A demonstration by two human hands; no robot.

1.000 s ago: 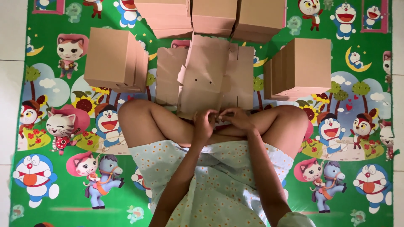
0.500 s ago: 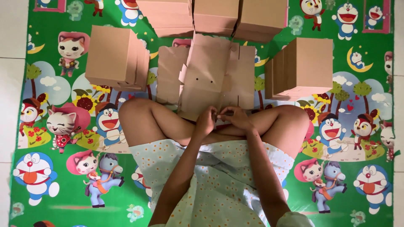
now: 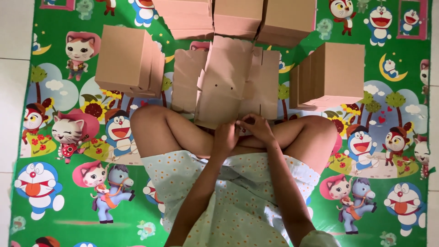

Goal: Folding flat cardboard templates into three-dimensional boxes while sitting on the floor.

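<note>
Underneath everything, a green cartoon play mat [image 3: 68,192] spread over a pale tiled floor [image 3: 11,68]. On the mat, crossed bare legs [image 3: 183,132] and a dotted light dress [image 3: 238,196]. Folded cardboard boxes in stacks — one at ten o'clock [image 3: 125,61], one at two o'clock [image 3: 336,73], three more in a row at twelve [image 3: 238,16]. Flat cardboard sheet [image 3: 228,80] at twelve from the hands, near edge touching the fingers above the shins. Left hand [image 3: 225,139] curled, pinching that edge; right hand [image 3: 257,128] just beside it, fingers bent on the same edge — grasping, though the fingertips' exact hold cannot be told.
</note>
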